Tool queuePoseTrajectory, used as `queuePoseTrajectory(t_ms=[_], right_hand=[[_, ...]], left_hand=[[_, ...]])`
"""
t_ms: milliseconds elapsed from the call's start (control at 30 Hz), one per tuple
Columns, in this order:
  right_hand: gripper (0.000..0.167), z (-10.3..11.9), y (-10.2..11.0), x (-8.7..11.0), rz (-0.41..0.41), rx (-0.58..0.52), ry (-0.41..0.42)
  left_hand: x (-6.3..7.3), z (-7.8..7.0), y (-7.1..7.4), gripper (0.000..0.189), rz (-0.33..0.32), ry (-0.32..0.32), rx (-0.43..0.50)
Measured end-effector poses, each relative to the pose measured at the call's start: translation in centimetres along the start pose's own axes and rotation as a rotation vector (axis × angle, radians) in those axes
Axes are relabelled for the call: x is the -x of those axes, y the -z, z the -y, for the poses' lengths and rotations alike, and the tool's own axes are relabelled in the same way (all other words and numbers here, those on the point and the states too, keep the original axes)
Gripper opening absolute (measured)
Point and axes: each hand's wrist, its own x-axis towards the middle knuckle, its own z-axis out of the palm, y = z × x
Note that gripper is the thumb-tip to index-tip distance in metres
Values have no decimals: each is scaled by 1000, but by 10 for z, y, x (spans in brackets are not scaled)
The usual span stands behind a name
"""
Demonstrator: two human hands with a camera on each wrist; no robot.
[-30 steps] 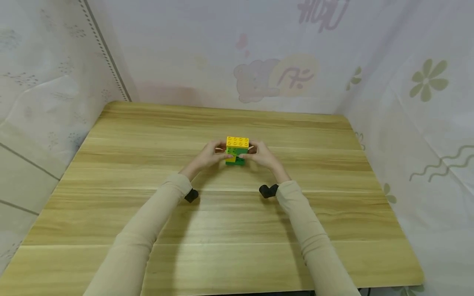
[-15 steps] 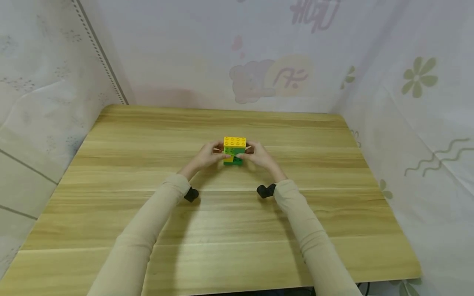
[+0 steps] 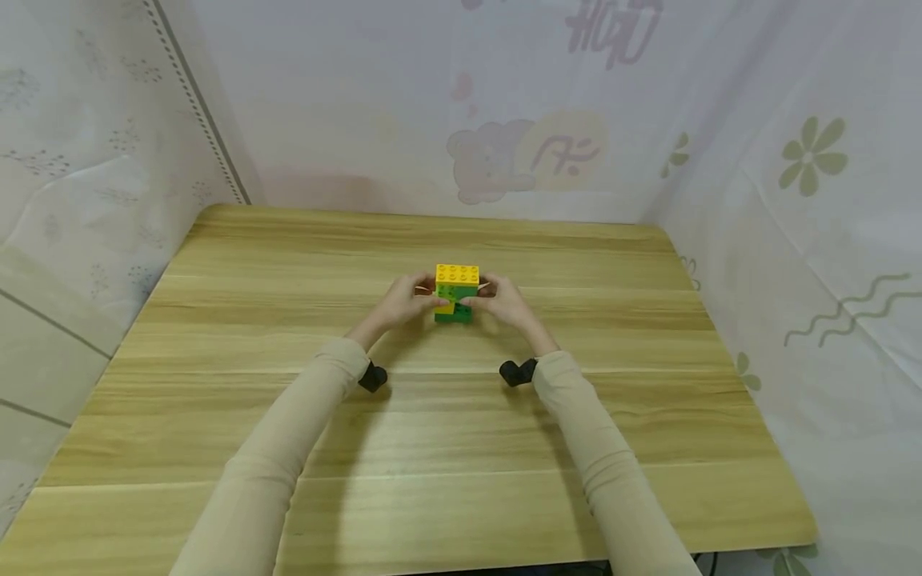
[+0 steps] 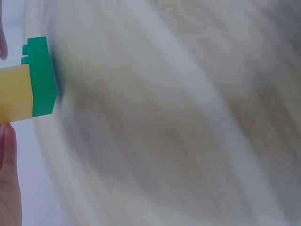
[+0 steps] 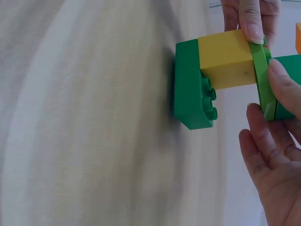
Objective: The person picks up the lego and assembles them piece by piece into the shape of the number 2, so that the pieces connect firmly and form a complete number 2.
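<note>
A stack of toy building bricks stands near the middle of the wooden table, held from both sides. Topmost is a long yellow brick (image 3: 457,274) with its studs up. Below it in the right wrist view come a dark green brick (image 5: 288,68), a light green plate (image 5: 264,87), a yellow block (image 5: 228,59) and a dark green base brick (image 5: 188,87) with bare studs. My left hand (image 3: 403,306) grips the stack's left side, its thumb on the light green plate. My right hand (image 3: 506,304) grips the other side, its thumb at the upper dark green brick.
The wooden table (image 3: 461,432) reaches back to a printed curtain (image 3: 346,104), with another printed sheet (image 3: 814,264) along the right. A black wrist mount (image 3: 373,377) sits at the left cuff and a matching one (image 3: 517,372) at the right cuff.
The head view has shifted slightly. Both hands keep their hold on the brick stack, which stays in the same place on the table.
</note>
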Motion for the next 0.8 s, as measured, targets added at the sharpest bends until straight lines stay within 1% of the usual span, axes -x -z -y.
queuePoseTrajectory(t_ms=[67, 267, 333, 467, 567, 800], right_hand=[[46, 4, 2, -1, -8, -8, 11], [45, 18, 10, 1, -19, -49, 60], [45, 22, 12, 2, -20, -58, 75], [44, 28, 14, 2, -26, -68, 87], [44, 32, 18, 2, -37, -72, 105], [45, 47, 29, 3, -73, -89, 188]], left_hand=[[-1, -3, 3, 41, -6, -4, 2], [-2, -17, 13, 40, -11, -69, 7], [-3, -20, 16, 41, -10, -77, 5], [-2, -26, 20, 43, -14, -67, 4], [-1, -33, 24, 42, -18, -74, 5], [-3, -51, 34, 41, -48, -124, -11]])
